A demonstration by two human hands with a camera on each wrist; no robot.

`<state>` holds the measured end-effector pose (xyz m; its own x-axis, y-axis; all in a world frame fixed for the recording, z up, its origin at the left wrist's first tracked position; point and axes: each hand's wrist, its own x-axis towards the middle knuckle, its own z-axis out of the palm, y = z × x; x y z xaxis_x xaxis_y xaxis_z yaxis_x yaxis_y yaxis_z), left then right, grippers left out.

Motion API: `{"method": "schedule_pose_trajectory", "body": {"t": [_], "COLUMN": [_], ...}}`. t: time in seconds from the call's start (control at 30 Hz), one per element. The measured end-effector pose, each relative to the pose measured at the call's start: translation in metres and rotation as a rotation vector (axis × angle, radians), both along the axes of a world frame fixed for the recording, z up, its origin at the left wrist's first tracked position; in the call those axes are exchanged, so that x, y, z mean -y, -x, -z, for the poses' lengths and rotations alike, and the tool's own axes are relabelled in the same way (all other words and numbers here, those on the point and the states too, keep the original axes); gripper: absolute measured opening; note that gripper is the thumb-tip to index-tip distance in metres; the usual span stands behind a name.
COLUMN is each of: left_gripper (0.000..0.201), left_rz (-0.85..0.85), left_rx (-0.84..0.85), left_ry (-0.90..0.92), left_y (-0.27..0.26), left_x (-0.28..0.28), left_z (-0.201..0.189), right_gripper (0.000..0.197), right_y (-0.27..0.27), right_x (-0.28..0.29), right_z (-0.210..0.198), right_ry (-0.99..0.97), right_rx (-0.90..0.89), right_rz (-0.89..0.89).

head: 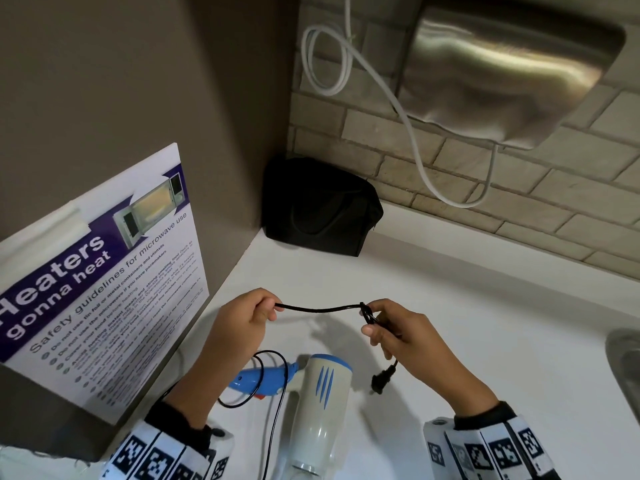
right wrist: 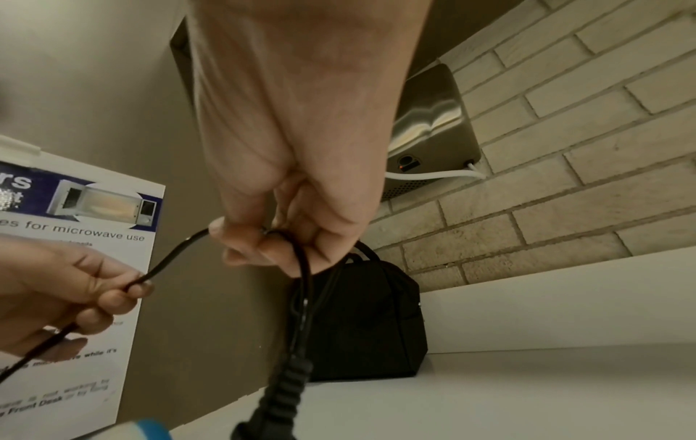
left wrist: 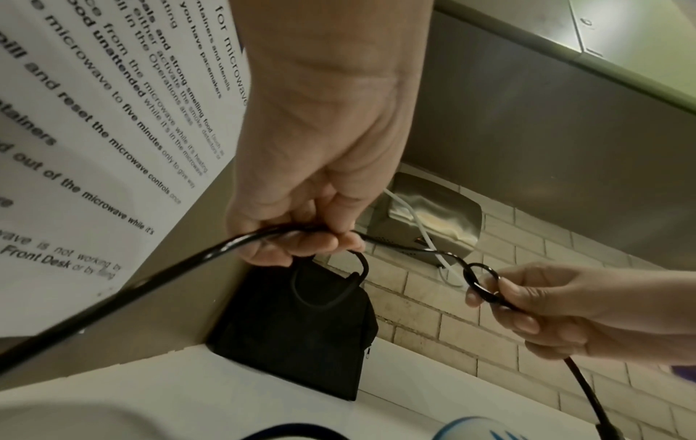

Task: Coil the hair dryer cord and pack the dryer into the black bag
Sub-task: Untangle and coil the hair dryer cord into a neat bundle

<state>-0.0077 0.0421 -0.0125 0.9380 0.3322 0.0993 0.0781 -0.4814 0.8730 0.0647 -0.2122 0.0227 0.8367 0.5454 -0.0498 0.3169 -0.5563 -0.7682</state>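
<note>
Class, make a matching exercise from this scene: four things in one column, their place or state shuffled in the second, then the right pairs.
Things:
1. thin black cord
2. white and blue hair dryer
3. black fabric bag
4. black plug

Places or states:
A. standing in the corner against the brick wall
B. hanging below the right hand
C. stretched between the left hand and the right hand
D. lying on the white counter

Pairs: 1-C, 2-D, 3-A, 4-B
</note>
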Motion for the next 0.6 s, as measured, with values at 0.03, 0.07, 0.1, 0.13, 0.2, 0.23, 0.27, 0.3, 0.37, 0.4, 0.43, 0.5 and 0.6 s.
{"method": "schedule_pose_trajectory", "body": {"t": [0.03, 0.07, 0.1, 0.13, 0.2, 0.23, 0.27, 0.3, 0.37, 0.4, 0.43, 0.5, 0.6], "left_gripper": [0.029, 0.025, 0.02, 0.017, 0.018, 0.016, 0.015, 0.017, 0.019, 0.018, 0.016, 0.016, 0.015], "left_rz": [0.024, 0.048, 0.074, 0.103, 0.165, 0.196, 0.226, 0.257, 0.322, 0.345, 0.354, 0.339, 0.315], "left_rx": [-0.002, 0.001, -0.001, -0.003, -0.029, -0.039, -0.035, -0.023, -0.002, 0.001, 0.001, 0.01, 0.027], "left_ry": [-0.007, -0.005, -0.01, -0.021, -0.047, -0.043, -0.027, -0.001, 0.054, 0.075, 0.093, 0.128, 0.169], "left_y": [0.0, -0.001, -0.002, -0.003, -0.004, -0.004, -0.005, -0.005, -0.007, -0.008, -0.009, -0.011, -0.011], "left_x": [0.001, 0.002, 0.003, 0.005, 0.013, 0.018, 0.024, 0.03, 0.042, 0.047, 0.049, 0.05, 0.045], "left_z": [0.0, 0.001, 0.001, 0.001, -0.002, -0.005, -0.009, -0.013, -0.019, -0.021, -0.024, -0.026, -0.025], "right_gripper": [0.012, 0.011, 0.012, 0.013, 0.013, 0.013, 0.013, 0.015, 0.019, 0.02, 0.02, 0.021, 0.016], "right_y": [0.0, 0.001, 0.001, 0.002, 0.001, 0.001, 0.002, 0.002, 0.004, 0.006, 0.007, 0.009, 0.011], "right_x": [-0.002, -0.003, -0.005, -0.007, -0.01, -0.012, -0.014, -0.017, -0.022, -0.024, -0.025, -0.025, -0.023], "right_z": [-0.001, -0.002, -0.003, -0.004, -0.005, -0.005, -0.006, -0.007, -0.008, -0.008, -0.008, -0.009, -0.012], "right_ry": [-0.01, -0.023, -0.04, -0.056, -0.062, -0.054, -0.043, -0.033, -0.006, 0.0, -0.001, -0.008, -0.029], "right_rx": [0.007, 0.011, 0.013, 0.013, 0.028, 0.04, 0.049, 0.055, 0.056, 0.051, 0.044, 0.033, 0.028], "right_rz": [0.005, 0.011, 0.018, 0.029, 0.05, 0.053, 0.049, 0.037, 0.004, -0.008, -0.017, -0.025, -0.018]}}
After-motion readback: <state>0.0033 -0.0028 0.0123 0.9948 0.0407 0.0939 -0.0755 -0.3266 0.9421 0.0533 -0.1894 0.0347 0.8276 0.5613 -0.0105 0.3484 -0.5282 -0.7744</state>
